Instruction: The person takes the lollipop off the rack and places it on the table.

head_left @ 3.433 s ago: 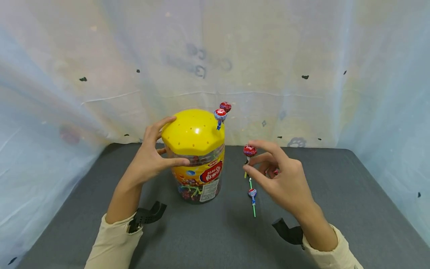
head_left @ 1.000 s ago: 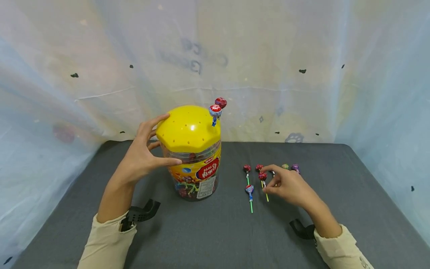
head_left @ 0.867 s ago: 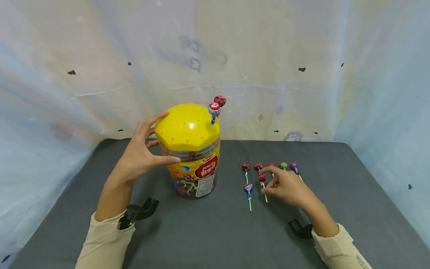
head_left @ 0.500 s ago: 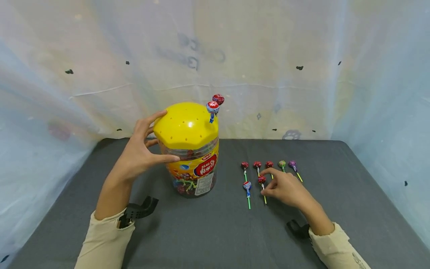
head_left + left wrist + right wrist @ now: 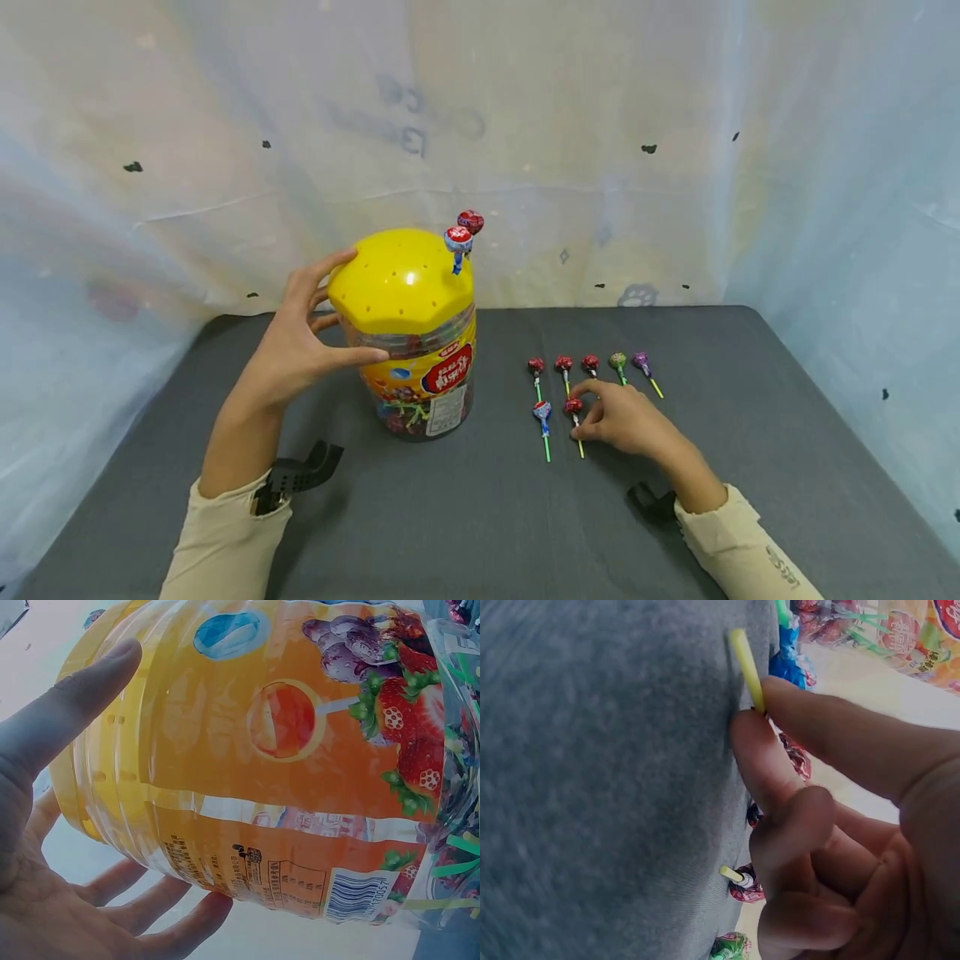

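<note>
My left hand [image 5: 288, 354] grips the upper left side of a large clear candy jar [image 5: 401, 387] with a yellow domed lid [image 5: 401, 279]. The thumb lies across its front below the lid; in the left wrist view the other fingers [image 5: 180, 930] reach around the jar's far side. My right hand [image 5: 626, 419] pinches a red-wrapped lollipop [image 5: 573, 406] by its yellow stick [image 5: 746, 664], low at the table. Left of it lies a blue-and-red lollipop [image 5: 542, 412] with a green stick. Two lollipops, one blue and red [image 5: 458, 239], one dark red [image 5: 471, 221], stand in the lid.
Behind the right hand runs a row of lollipops: red ones [image 5: 536, 366], a green one [image 5: 617, 360] and a purple one [image 5: 641, 360]. A grey cloth [image 5: 450, 517] covers the table. A pale curtain [image 5: 585, 125] hangs behind and at both sides.
The right hand, earlier raised beside the jar with the red lollipop, has come down to the table beside the blue-and-red one. Lately it barely moves. The left hand stays on the jar.
</note>
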A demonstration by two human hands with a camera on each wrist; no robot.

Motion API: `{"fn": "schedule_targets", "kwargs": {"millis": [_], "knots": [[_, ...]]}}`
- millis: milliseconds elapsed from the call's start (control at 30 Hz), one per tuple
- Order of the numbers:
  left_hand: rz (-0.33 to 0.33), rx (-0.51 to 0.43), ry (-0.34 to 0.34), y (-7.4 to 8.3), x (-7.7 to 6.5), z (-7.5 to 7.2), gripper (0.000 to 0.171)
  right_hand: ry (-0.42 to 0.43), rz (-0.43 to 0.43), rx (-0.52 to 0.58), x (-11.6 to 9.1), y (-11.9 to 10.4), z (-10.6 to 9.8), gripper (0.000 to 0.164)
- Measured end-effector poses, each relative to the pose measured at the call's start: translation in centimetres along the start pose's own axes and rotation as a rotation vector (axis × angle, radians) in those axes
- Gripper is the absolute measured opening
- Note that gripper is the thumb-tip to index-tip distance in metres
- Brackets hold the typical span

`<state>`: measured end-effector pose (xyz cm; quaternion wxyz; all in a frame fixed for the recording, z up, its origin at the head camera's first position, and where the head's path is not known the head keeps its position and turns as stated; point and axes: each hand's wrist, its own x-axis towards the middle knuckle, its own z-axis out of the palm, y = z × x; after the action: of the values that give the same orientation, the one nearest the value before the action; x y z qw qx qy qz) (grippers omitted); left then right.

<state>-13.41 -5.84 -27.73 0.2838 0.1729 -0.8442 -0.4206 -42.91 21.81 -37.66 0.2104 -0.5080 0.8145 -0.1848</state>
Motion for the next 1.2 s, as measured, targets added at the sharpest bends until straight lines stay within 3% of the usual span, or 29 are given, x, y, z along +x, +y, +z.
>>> {"fn": "schedule_targets", "kwargs": {"millis": [467, 700, 967, 1200], "knots": [[-0.021, 0.002, -0.004, -0.1, -0.1, 0.2, 0.104, -0.017, 0.019, -0.025, -0.2, -0.1, 0.3, 0.053], [-0.048, 0.010, -0.033, 0.2, -0.2, 0.1, 0.105, 0.020, 0.020, -0.039, -0.9, -1.2, -1.3, 0.059], [-0.105, -0.024, -0.083, 0.6, -0.3, 0.4, 0.106, 0.166, -0.189, 0.006, -2.4, -4.5, -3.4, 0.051], [-0.090, -0.022, -0.010, 0.4, -0.1, 1.1, 0.102, 0.287, -0.367, 0.018, -2.3, -9.3, -5.5, 0.053]]}}
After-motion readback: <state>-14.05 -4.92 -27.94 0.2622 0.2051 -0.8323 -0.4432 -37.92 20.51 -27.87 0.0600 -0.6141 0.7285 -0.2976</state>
